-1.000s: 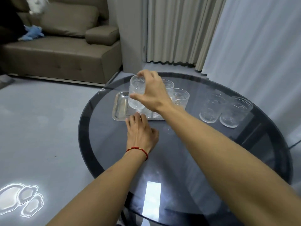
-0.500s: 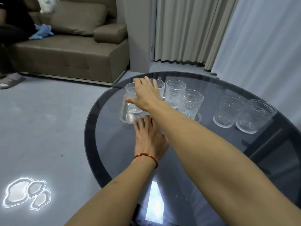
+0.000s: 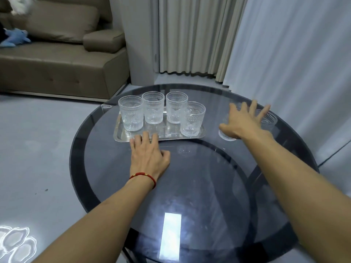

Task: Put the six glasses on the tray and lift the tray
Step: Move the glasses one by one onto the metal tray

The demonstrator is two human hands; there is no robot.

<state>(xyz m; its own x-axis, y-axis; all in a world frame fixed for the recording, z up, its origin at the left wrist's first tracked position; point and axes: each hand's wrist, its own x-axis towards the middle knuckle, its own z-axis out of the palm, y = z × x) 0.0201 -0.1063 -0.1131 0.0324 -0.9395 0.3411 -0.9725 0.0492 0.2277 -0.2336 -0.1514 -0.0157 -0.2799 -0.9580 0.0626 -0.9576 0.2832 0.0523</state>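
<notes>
1. Glasses: four (image 3: 130, 115) now stand upright on the tray (image 3: 121, 138); the fourth, held over it a second ago, is set down at the left end.
2. Two glasses (image 3: 268, 120) remain on the desk (image 3: 190, 186), to the right, so the loading looks two-thirds done.
3. Having let go, the right hand (image 3: 241, 123) reaches over them, spread wide and empty.
4. Flat on the desk, the left hand (image 3: 149, 156) touches the tray's near rim.

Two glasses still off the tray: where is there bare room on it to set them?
The tray is bare along its near edge, between the leftmost glass and the rightmost glass, just beyond the left hand. The back row is crowded. The right hand reaches toward the remaining glasses.
</notes>
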